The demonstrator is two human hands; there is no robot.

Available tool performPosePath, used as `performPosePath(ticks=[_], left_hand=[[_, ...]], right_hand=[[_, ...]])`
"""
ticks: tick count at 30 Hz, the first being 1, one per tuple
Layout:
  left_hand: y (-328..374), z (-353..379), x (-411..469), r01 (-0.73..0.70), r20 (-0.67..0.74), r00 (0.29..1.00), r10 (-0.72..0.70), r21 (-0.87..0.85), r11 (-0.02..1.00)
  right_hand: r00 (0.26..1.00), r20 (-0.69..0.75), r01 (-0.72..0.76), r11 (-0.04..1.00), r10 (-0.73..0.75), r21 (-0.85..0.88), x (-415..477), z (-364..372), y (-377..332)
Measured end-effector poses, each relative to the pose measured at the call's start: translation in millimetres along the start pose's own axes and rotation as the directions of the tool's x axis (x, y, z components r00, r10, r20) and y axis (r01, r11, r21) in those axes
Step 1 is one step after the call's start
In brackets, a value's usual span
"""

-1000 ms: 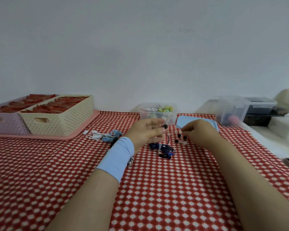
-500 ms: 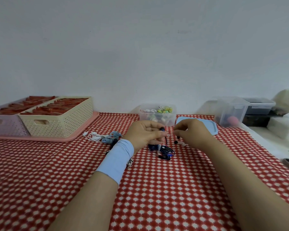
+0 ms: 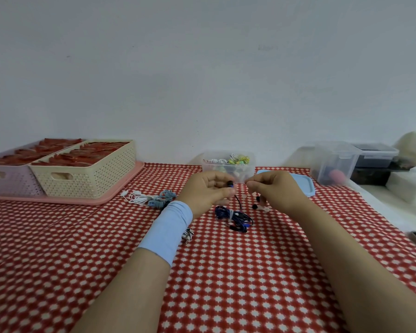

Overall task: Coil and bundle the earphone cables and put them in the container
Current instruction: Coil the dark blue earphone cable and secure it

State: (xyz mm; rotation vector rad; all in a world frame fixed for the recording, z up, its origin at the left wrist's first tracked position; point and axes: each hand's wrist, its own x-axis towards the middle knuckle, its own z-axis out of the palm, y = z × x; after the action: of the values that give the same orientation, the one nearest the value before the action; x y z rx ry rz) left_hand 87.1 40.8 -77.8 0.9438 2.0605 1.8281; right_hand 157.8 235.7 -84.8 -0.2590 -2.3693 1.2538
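My left hand [image 3: 208, 192] pinches a black earbud [image 3: 230, 183] of a dark blue earphone cable, just above the table. The rest of that cable lies as a tied bundle [image 3: 234, 217] on the cloth below. My right hand [image 3: 277, 191] is raised beside it with fingertips pinched together; what they hold is too small to tell. Small black ear tips [image 3: 256, 203] lie under the right hand. A clear container [image 3: 227, 169] with coiled earphones stands behind both hands. White [image 3: 137, 198] and blue-grey [image 3: 161, 200] earphones lie to the left.
A cream basket [image 3: 87, 174] and a lilac basket [image 3: 7, 179] sit on a pink tray [image 3: 120, 191] at the back left. A blue lid [image 3: 303, 185] lies behind my right hand. Clear boxes [image 3: 334, 164] stand at the back right. The cloth is red with white dots.
Both hands have risen from the table and come closer together. My left hand has lifted the earbud toward my right fingertips.
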Motion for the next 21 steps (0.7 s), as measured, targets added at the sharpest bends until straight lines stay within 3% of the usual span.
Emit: performPosePath(ticks=[4,10,15,19,21], left_hand=[[-5,-11,6,-0.041,-0.110,0.989,0.098,0.431,0.901],[-13,-17,11,0.096,-0.089,0.995,-0.047,0.711,0.697],[-15,-17,10,0.118,-0.041,0.989,-0.144,0.805,0.582],[1,-6,4,-0.121,0.010,0.983,0.183,0.786,0.606],[11,7,-2,-0.250,0.144,0.967,0.212,0.716,0.652]], right_hand=[[1.000,0.030,-0.005,1.000,0.006,-0.009,-1,0,-3],[0.983,0.182,-0.010,1.000,0.009,0.005,-8,0,-14],[0.981,0.195,-0.013,1.000,0.017,-0.020,-8,0,-14],[0.978,0.204,-0.035,0.999,0.038,-0.015,-6,-5,-11],[0.980,0.194,-0.038,0.999,0.042,-0.023,-5,-7,-10]])
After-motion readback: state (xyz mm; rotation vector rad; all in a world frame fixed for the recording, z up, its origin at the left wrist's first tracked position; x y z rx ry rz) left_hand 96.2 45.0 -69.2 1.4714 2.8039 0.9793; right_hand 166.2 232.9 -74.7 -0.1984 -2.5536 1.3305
